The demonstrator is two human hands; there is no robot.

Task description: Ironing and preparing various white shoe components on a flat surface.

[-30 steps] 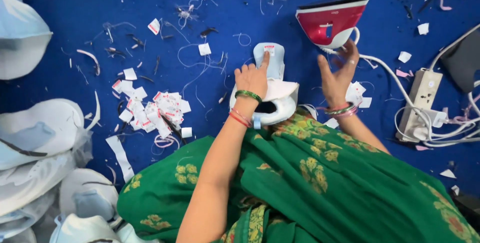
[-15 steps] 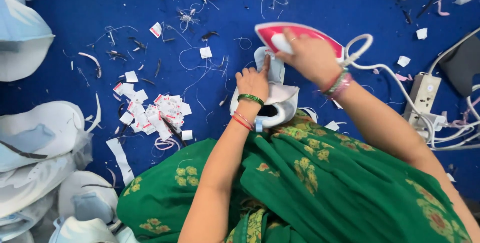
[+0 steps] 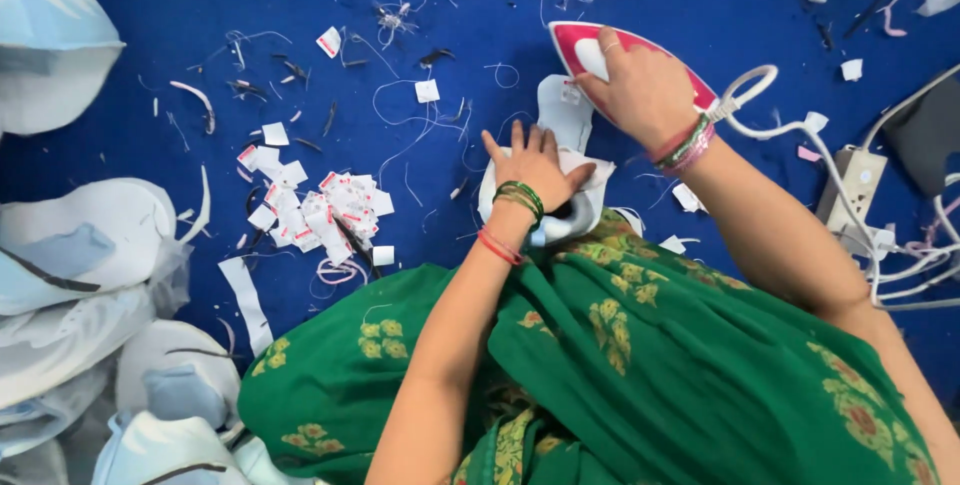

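I see no true container here; the nearest to one are the clear bags [image 3: 90, 275] at the left edge, stuffed with white and pale blue cloth pieces, too overlapped for me to count. The surface is a blue mat [image 3: 150, 5] strewn with threads, white strips and paper scraps. A heap of small tags [image 3: 320, 210], white with red marks, lies left of my left hand, too many to count, and loose ones lie scattered further up. My left hand [image 3: 535, 165] lies flat, fingers spread, pressing down on a white cloth piece [image 3: 580, 210] just in front of my green-draped lap [image 3: 600, 345]; its narrow end [image 3: 562, 110] reaches up under the iron. My right hand [image 3: 640, 85] is clenched over the top of one iron [image 3: 585, 45], red and white, its tip pointing up-left and sitting on that narrow end. The iron's white cord [image 3: 760, 105] runs right to one power strip [image 3: 850, 190] among a tangle of cables. I count bangles on both wrists, green and red, though the exact number is unclear.
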